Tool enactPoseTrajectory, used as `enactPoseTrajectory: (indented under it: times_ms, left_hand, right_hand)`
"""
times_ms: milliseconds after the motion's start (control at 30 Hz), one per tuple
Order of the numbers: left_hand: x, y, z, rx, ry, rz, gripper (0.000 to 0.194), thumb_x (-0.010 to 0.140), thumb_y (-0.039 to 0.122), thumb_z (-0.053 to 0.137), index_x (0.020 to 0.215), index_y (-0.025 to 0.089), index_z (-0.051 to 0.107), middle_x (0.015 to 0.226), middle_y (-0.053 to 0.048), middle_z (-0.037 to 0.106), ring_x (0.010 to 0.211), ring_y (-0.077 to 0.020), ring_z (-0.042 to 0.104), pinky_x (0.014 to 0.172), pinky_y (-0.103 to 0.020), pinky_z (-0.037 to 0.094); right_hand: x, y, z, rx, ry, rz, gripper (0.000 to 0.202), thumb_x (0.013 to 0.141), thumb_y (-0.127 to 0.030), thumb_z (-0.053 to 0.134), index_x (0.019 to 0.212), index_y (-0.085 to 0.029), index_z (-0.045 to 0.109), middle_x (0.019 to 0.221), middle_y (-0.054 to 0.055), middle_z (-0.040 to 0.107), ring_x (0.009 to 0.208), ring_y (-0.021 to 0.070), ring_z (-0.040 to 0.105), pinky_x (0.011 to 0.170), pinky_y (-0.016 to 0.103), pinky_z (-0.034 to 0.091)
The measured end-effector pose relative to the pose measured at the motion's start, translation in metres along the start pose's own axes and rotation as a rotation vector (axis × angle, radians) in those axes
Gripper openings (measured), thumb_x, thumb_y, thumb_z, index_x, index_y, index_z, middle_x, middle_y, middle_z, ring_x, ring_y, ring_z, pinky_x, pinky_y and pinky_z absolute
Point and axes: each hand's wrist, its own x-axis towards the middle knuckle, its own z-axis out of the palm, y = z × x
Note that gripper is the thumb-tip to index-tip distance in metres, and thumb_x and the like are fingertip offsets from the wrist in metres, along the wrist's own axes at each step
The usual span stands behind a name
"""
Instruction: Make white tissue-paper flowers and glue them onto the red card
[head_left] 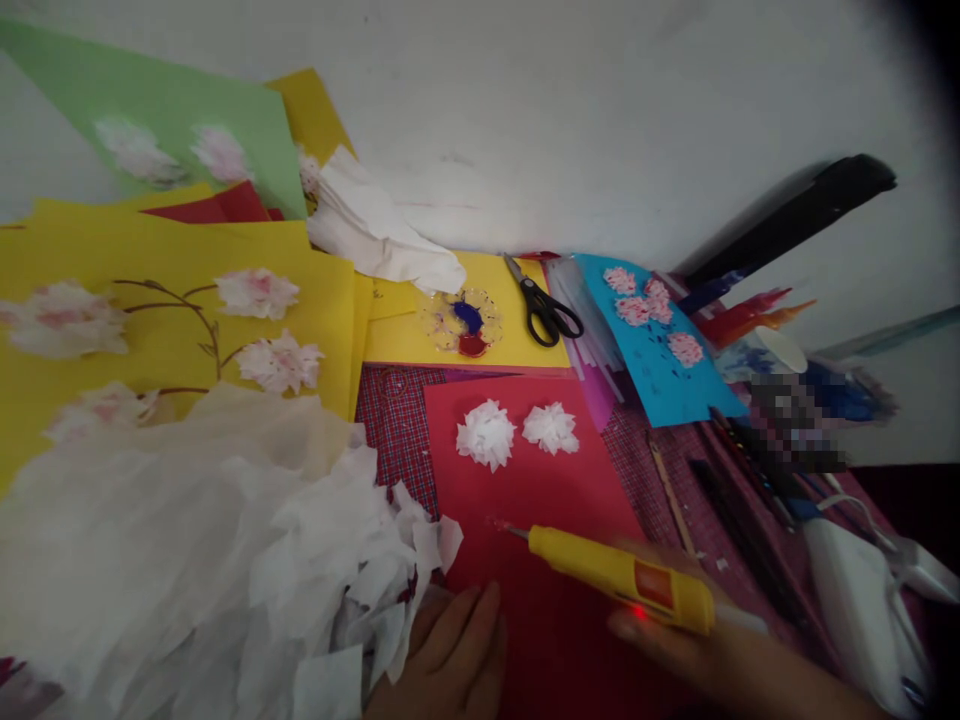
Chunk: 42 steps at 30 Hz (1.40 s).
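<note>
My right hand (697, 650) is wrapped round a yellow glue gun (592, 562) with a small red light glowing on it. Its metal tip touches or hovers just over a red sheet of paper (525, 510), beside a small glossy spot that looks like glue. Two white paper flowers, one on the left (486, 435) and one on the right (551, 428), sit on the upper part of that sheet. My left hand (450, 655) lies with fingers stretched out on the sheet's left edge, against a heap of torn white tissue paper (360, 550).
Yellow sheets with tissue flowers (172, 350) lie left, a green sheet (202, 100) behind them. Black scissors (544, 305) and a paint-smeared clear dish (466, 325) are at the back. A blue flower card (652, 330), brushes, paint tubes and a white power strip (862, 600) stand right.
</note>
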Motion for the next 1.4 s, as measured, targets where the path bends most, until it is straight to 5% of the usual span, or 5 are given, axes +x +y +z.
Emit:
enactPoseTrajectory:
  times_ms: [200,767,1033,1233,1400]
  left_hand:
    - [0.002,-0.002,-0.001,0.032,0.013,0.038,0.04,0.094,0.045,0.042,0.116,0.019,0.062,0.121,-0.004,0.064,0.107,-0.0164,0.057,0.09,-0.023,0.048]
    - [0.003,0.0,-0.003,0.074,-0.009,0.031,0.039,0.096,0.042,0.038,0.119,0.018,0.059,0.122,-0.001,0.063,0.108,-0.0168,0.056,0.088,-0.025,0.048]
    - [0.007,0.002,-0.007,0.069,-0.012,0.008,0.042,0.097,0.043,0.033,0.118,0.019,0.059,0.122,-0.001,0.064,0.107,-0.0169,0.058,0.084,-0.027,0.051]
    - [0.007,0.005,-0.008,0.033,-0.023,-0.013,0.043,0.098,0.042,0.031,0.117,0.018,0.06,0.121,-0.002,0.065,0.106,-0.0173,0.058,0.086,-0.027,0.05]
    - [0.014,0.005,-0.014,0.018,0.023,-0.044,0.045,0.1,0.035,0.024,0.11,0.017,0.064,0.115,-0.001,0.068,0.102,-0.0169,0.06,0.082,-0.028,0.051]
  right_hand:
    - [0.002,-0.008,-0.007,0.021,-0.142,0.013,0.047,0.077,-0.044,0.062,0.119,-0.022,0.064,0.113,0.013,0.069,0.099,0.0316,0.066,0.084,0.041,0.057]
    - [0.0,-0.021,-0.008,-0.101,-0.094,-0.073,0.048,0.075,-0.04,0.063,0.12,-0.024,0.063,0.112,0.01,0.069,0.096,0.03,0.068,0.081,0.039,0.058]
    - [0.015,-0.04,0.003,-0.004,-0.138,-0.092,0.02,0.079,-0.036,0.059,0.093,-0.027,0.068,0.077,0.002,0.072,0.066,0.0213,0.068,0.056,0.028,0.059]
    - [0.016,-0.047,0.001,-0.038,-0.113,-0.064,0.016,0.073,-0.033,0.062,0.085,-0.025,0.069,0.077,0.004,0.072,0.064,0.0225,0.068,0.056,0.03,0.059]
    - [0.007,-0.033,-0.001,-0.062,-0.134,-0.045,0.026,0.076,-0.038,0.062,0.099,-0.026,0.068,0.093,0.005,0.073,0.077,0.0241,0.07,0.062,0.029,0.06]
